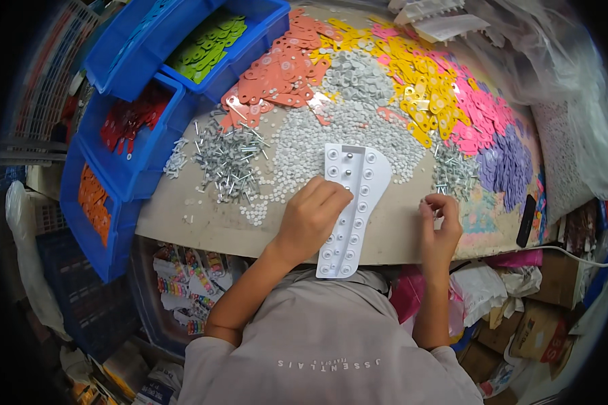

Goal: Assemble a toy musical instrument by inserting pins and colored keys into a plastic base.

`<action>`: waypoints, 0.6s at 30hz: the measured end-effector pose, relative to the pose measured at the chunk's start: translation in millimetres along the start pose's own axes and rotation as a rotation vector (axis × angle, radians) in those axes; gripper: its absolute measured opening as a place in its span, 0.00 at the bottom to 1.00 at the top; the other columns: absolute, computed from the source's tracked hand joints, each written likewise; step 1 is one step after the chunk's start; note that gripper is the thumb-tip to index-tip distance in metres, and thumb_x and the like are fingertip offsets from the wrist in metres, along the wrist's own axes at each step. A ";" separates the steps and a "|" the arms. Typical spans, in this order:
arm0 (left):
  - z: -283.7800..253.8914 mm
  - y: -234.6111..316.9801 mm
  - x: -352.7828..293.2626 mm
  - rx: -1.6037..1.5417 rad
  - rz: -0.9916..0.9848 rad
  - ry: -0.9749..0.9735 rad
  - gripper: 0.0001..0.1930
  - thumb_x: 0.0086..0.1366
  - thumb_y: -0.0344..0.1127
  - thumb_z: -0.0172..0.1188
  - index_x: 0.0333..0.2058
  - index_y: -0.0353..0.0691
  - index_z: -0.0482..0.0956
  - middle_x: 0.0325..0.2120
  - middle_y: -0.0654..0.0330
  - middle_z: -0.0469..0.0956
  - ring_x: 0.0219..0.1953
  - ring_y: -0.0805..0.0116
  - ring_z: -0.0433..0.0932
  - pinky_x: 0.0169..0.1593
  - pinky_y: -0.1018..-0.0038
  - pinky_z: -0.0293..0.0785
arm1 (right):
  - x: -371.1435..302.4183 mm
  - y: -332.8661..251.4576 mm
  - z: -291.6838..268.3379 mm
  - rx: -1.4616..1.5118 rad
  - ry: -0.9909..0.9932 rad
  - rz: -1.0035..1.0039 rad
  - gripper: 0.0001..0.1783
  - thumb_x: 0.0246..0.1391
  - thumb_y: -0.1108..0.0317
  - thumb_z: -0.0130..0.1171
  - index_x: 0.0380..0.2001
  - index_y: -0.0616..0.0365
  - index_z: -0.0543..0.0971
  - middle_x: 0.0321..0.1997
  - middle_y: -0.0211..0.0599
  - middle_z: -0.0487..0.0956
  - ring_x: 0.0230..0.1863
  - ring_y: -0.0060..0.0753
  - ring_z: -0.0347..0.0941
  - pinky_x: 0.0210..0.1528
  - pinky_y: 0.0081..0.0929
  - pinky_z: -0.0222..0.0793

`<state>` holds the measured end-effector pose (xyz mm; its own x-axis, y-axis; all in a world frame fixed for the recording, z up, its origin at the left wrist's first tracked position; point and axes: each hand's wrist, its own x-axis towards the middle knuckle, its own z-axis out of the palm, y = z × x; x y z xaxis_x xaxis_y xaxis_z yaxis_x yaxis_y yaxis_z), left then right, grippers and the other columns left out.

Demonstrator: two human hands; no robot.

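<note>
A white, long jig with rows of round sockets and a central channel lies across the table's front edge, its near end over my lap. Two metal pegs stand in the far part of that channel. My left hand rests over the jig's left side, fingers bent and pressed together at the channel; whatever they hold is hidden. To the right, apart from the jig, my right hand is raised at the table edge with thumb and fingertips pinched. Any small piece in that pinch is too small to name.
Small white rings spread behind the jig. Metal screws are heaped at left and right. Flat coral, yellow, pink and purple pieces lie beyond. Blue bins stand left; a black object lies right.
</note>
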<state>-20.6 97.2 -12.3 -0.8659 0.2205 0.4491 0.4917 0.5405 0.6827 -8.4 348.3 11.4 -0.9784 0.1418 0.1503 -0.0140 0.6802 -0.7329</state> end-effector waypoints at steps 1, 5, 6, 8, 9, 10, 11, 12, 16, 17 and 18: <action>-0.6 -0.4 -0.8 0.006 -0.004 0.002 0.10 0.54 0.19 0.67 0.35 0.36 0.82 0.32 0.56 0.80 0.36 0.55 0.78 0.37 0.64 0.75 | -1.9 -3.1 2.6 0.102 -0.027 0.030 0.05 0.60 0.75 0.61 0.40 0.62 0.78 0.36 0.32 0.78 0.38 0.25 0.72 0.45 0.23 0.66; 0.9 0.0 -6.2 0.117 0.080 -0.032 0.10 0.52 0.25 0.64 0.36 0.38 0.80 0.36 0.59 0.77 0.39 0.59 0.76 0.42 0.66 0.74 | -13.4 -16.7 13.2 0.187 -0.093 0.007 0.06 0.58 0.76 0.63 0.39 0.62 0.79 0.38 0.31 0.79 0.39 0.23 0.72 0.45 0.21 0.65; 1.3 1.4 -7.9 0.146 0.111 -0.060 0.10 0.53 0.27 0.64 0.36 0.39 0.80 0.38 0.59 0.78 0.41 0.59 0.77 0.45 0.65 0.73 | -16.4 -19.3 17.3 0.194 -0.098 0.003 0.06 0.58 0.76 0.63 0.39 0.62 0.79 0.38 0.31 0.79 0.39 0.23 0.72 0.45 0.21 0.65; -1.1 9.4 -5.8 0.160 0.108 -0.063 0.09 0.54 0.28 0.67 0.36 0.39 0.82 0.38 0.59 0.79 0.43 0.58 0.78 0.48 0.62 0.72 | -21.5 -23.4 23.9 0.210 -0.075 -0.099 0.06 0.58 0.77 0.63 0.38 0.61 0.78 0.39 0.33 0.79 0.41 0.24 0.72 0.45 0.22 0.64; -2.6 11.6 -5.3 0.169 0.108 -0.068 0.09 0.55 0.30 0.69 0.37 0.39 0.83 0.39 0.59 0.81 0.44 0.57 0.78 0.51 0.59 0.70 | -23.6 -26.1 27.5 0.226 -0.077 -0.131 0.07 0.57 0.79 0.63 0.38 0.62 0.78 0.40 0.36 0.80 0.42 0.28 0.73 0.47 0.25 0.67; -4.7 10.9 -7.2 0.171 0.107 -0.068 0.09 0.55 0.30 0.69 0.37 0.39 0.83 0.39 0.59 0.81 0.44 0.57 0.78 0.51 0.59 0.70 | -24.7 -27.0 30.7 0.227 -0.079 -0.132 0.07 0.57 0.79 0.63 0.38 0.62 0.78 0.40 0.36 0.80 0.42 0.28 0.73 0.47 0.25 0.67; -9.2 7.9 -10.5 0.203 0.050 -0.018 0.09 0.56 0.30 0.68 0.37 0.41 0.82 0.41 0.59 0.80 0.47 0.57 0.77 0.53 0.60 0.68 | -25.8 -26.6 34.2 0.243 -0.080 -0.169 0.07 0.56 0.80 0.63 0.38 0.62 0.77 0.41 0.37 0.80 0.43 0.30 0.74 0.48 0.26 0.68; -14.6 3.3 -14.2 0.233 -0.006 0.031 0.09 0.56 0.31 0.68 0.37 0.42 0.81 0.43 0.60 0.79 0.50 0.58 0.76 0.55 0.62 0.66 | -26.7 -27.3 37.0 0.257 -0.081 -0.207 0.08 0.55 0.82 0.63 0.38 0.63 0.77 0.41 0.38 0.80 0.43 0.32 0.75 0.50 0.28 0.69; -58.5 -25.6 -26.1 0.532 -0.271 0.156 0.06 0.58 0.31 0.69 0.34 0.43 0.82 0.34 0.60 0.78 0.42 0.58 0.75 0.47 0.61 0.65 | -27.2 -39.6 44.2 0.240 -0.150 -0.226 0.09 0.51 0.84 0.65 0.36 0.64 0.77 0.41 0.41 0.80 0.45 0.36 0.76 0.51 0.29 0.71; -67.2 -29.9 -28.4 0.576 -0.333 0.159 0.06 0.58 0.31 0.70 0.34 0.43 0.81 0.32 0.60 0.77 0.41 0.58 0.74 0.46 0.60 0.64 | -27.4 -40.9 47.1 0.246 -0.158 -0.228 0.09 0.51 0.83 0.66 0.35 0.64 0.78 0.42 0.42 0.80 0.45 0.37 0.76 0.50 0.29 0.71; -72.3 -34.0 -31.7 0.572 -0.330 0.156 0.06 0.58 0.31 0.70 0.34 0.43 0.81 0.32 0.60 0.77 0.41 0.58 0.74 0.46 0.60 0.64 | -27.9 -41.5 49.8 0.243 -0.155 -0.225 0.09 0.51 0.83 0.66 0.35 0.64 0.78 0.42 0.42 0.80 0.45 0.37 0.76 0.50 0.29 0.71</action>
<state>-3.2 13.1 -8.1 -0.9176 -0.1267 0.3767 0.0404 0.9131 0.4057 9.2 280.3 4.5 -0.9646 -0.1153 0.2372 -0.2630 0.4888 -0.8318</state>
